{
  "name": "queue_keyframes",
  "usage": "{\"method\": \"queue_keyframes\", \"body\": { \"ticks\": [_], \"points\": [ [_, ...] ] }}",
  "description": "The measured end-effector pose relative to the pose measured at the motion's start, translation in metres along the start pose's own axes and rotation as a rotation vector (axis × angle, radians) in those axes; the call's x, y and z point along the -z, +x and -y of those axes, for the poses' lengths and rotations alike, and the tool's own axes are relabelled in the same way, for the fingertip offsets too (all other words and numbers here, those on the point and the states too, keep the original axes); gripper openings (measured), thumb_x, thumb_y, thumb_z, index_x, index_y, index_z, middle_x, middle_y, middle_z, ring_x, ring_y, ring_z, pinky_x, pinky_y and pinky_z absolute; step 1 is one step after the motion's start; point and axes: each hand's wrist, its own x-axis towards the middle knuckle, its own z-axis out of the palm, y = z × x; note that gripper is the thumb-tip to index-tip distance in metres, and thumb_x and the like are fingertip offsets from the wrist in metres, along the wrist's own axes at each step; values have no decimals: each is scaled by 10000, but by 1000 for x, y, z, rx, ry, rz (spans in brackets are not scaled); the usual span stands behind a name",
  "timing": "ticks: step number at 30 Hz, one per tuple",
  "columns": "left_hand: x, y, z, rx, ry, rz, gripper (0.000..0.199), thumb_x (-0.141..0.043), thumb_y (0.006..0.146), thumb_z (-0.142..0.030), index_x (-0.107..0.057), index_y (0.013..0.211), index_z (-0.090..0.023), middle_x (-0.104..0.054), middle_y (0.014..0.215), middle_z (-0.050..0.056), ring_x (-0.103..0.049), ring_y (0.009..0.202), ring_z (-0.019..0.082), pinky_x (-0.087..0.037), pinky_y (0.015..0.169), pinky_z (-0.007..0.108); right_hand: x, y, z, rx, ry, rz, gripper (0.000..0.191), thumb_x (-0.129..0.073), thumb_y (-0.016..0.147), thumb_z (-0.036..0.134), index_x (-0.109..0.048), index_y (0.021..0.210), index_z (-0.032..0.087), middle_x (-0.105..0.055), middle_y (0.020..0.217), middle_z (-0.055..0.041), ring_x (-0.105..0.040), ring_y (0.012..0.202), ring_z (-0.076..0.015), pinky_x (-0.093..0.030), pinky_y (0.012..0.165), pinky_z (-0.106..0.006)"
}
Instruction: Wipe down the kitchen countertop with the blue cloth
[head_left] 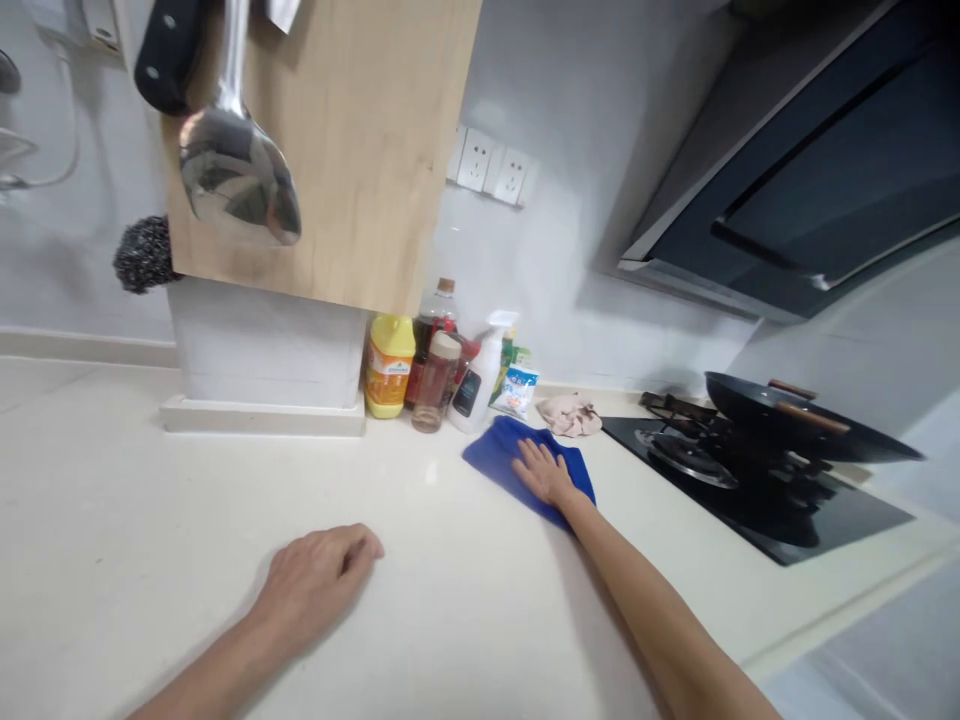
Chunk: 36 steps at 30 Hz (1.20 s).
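My right hand (543, 472) lies flat with fingers spread on a blue cloth (491, 455), pressing it against the white countertop (420, 620). The cloth is spread out, with one edge close to the bottles by the wall. Nearer to me on the left, my left hand (322, 568) rests on the countertop, its fingers curled in and nothing showing in them. Just beyond the cloth stand a white spray bottle (480, 385) and a small blue-and-white packet (517, 390). A crumpled pinkish cloth (570, 414) lies behind it to the right.
A yellow bottle (390, 368) and a clear jar with a pale lid (436, 385) stand against the wall. At right, a wok (795, 415) sits on the black gas hob (720, 500) beneath a range hood (810, 170). A metal spatula (236, 175) hangs from a wooden cabinet (360, 150).
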Motion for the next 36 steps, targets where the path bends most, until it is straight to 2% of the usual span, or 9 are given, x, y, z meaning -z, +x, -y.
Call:
{"method": "queue_keyframes", "body": {
  "ticks": [9, 13, 16, 19, 22, 25, 28, 32, 36],
  "points": [
    [-1, -1, 4, -97, 28, -52, 333, -323, 884, -334, -653, 913, -299, -707, 931, 2, -631, 885, 229, -396, 733, 335, 0, -126, 16, 135, -5, -9, 664, -176, 959, 520, -143, 1528, 180, -96, 1579, -7, -60, 1446, -272, -92, 1153, -532],
    [-5, -9, 6, -149, -10, -95, 343, -353, 877, -316, -606, 1099, -250, -700, 1011, 65, -628, 966, 254, -421, 810, 367, 0, -176, 43, 132, -25, -15, 647, -186, 957, 486, -151, 1527, 181, -93, 1578, -1, -61, 1447, -263, -94, 1157, -513],
    [3, -16, 2, -166, -69, -141, 407, -360, 888, -332, -530, 1237, -210, -704, 952, 73, -632, 944, 237, -432, 818, 348, 0, -202, 73, 106, -23, -20, 652, -192, 955, 485, -174, 1523, 165, -106, 1576, -20, -63, 1445, -286, -95, 1149, -528],
    [24, -23, -2, -152, -129, -194, 417, -356, 897, -355, -516, 1252, -207, -701, 939, 56, -631, 927, 210, -441, 803, 315, 3, -213, 111, 53, -9, -16, 671, -217, 950, 486, -188, 1518, 130, -113, 1575, -68, -69, 1436, -334, -97, 1128, -570],
    [49, -31, -1, -142, -177, -224, 417, -365, 890, -362, -522, 1244, -209, -702, 939, 45, -634, 898, 188, -443, 792, 289, 9, -210, 151, 14, 28, -4, 700, -229, 947, 503, -192, 1513, 93, -121, 1569, -120, -76, 1422, -389, -100, 1095, -628],
    [69, -45, 9, -149, -195, -238, 421, -380, 877, -359, -519, 1246, -211, -704, 915, 32, -635, 876, 179, -442, 792, 281, 17, -199, 192, 17, 79, 8, 724, -219, 946, 522, -188, 1509, 68, -125, 1564, -151, -68, 1411, -422, -90, 1067, -669],
    [79, -63, 24, -145, -191, -245, 440, -386, 868, -363, -499, 1258, -194, -703, 879, 28, -639, 841, 182, -448, 764, 282, 24, -190, 236, 60, 127, 22, 741, -225, 940, 533, -183, 1507, 58, -110, 1564, -162, -47, 1406, -438, -59, 1054, -690],
    [78, -82, 38, -136, -196, -219, 463, -393, 861, -370, -475, 1279, -187, -701, 903, 33, -642, 830, 183, -463, 751, 284, 27, -199, 299, 252, 162, 0, 749, -220, 942, 558, -178, 1510, 71, -91, 1564, -178, -16, 1407, -442, -16, 1042, -710],
    [68, -81, 42, -153, -183, -213, 471, -384, 861, -338, -477, 1293, -174, -685, 984, 65, -635, 925, 197, -464, 870, 323, 25, -225, 339, 607, 182, -43, 781, -416, 894, 556, -186, 1518, 148, -64, 1570, -164, 26, 1402, -455, 24, 1021, -740]
  ]
}}
